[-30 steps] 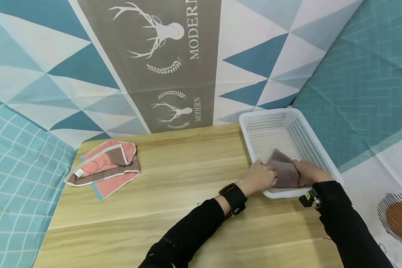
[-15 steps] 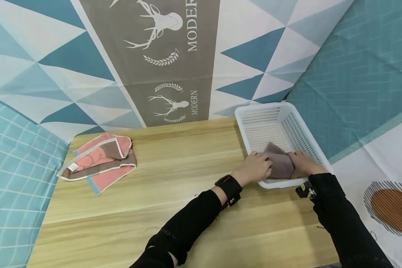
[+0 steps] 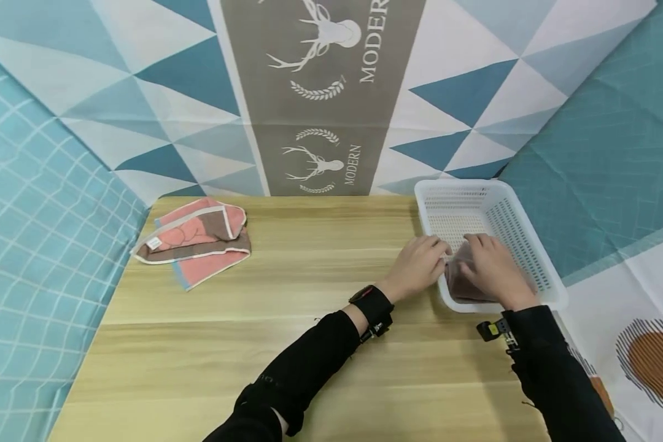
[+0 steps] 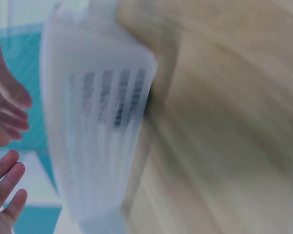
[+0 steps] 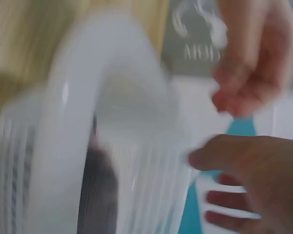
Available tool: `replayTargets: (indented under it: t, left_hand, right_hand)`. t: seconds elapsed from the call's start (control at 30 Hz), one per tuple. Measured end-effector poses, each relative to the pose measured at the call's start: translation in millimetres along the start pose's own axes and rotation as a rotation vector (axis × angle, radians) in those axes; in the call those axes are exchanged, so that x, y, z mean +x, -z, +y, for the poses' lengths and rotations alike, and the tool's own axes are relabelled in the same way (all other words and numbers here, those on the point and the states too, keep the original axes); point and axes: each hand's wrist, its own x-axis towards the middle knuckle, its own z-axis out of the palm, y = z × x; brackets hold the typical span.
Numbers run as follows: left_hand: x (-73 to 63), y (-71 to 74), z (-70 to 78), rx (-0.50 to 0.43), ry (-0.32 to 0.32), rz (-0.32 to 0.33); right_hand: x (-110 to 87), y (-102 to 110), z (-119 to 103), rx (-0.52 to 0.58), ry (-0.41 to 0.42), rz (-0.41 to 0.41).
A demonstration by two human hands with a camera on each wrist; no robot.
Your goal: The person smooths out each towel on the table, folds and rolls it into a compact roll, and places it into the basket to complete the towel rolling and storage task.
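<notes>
Head view takes in the whole scene: a white basket (image 3: pixel 453 183) at the tabletop's (image 3: pixel 309 294) far right, a brown cloth (image 3: pixel 461 286) inside its near end, and a pink towel (image 3: pixel 199 236) lying crumpled at the left, well apart. From here the left hand (image 3: pixel 417 265) overlaps the basket's left rim, while the right hand (image 3: pixel 494 267) hides part of the cloth, so contact is hard to judge.

Right wrist view settles some of that: the right hand's thumb stands wide of its other fingers, with backdrop (image 5: pixel 244 127) visible between, and the left hand's fingers hang loosely bent, gripping nothing visible. The cloth shows as a blurred dark patch inside the basket, apart from both hands.

Left wrist view alone gives the slotted outer wall (image 4: pixel 100 146) close up; fingers (image 4: pixel 10 183) crowd its left edge, though I cannot tell which hand each belongs to. The cloth is hidden there.
</notes>
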Motion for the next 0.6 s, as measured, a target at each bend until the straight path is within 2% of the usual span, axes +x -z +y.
replayTargets:
  t: [0.1, 0.17, 0.37, 0.5, 0.6]
  left_hand:
    - [-10.5, 19.4, -22.3, -0.006, 0.052, 0.059]
    - [-15.0, 32.8, -39.1, -0.007, 0.093, 0.086]
    - [-39.8, 70.0, -79.5, -0.026, 0.249, 0.118]
    - [-63.8, 89.7, -95.9, -0.009, 0.358, 0.171]
    - [-82.1, 101.9, -106.2, -0.005, 0.404, 0.189]
  right_hand:
    - [17.8, -8.4, -33.8, -0.038, 0.086, 0.214]
    - [30.7, -11.5, -54.0, -0.022, 0.114, 0.269]
    - [66.2, -23.0, -104.9, 0.012, 0.238, 0.272]
    - [87.7, -31.1, -137.5, 0.044, 0.308, 0.278]
    - [99.9, -38.7, -161.1, 0.081, 0.341, 0.274]
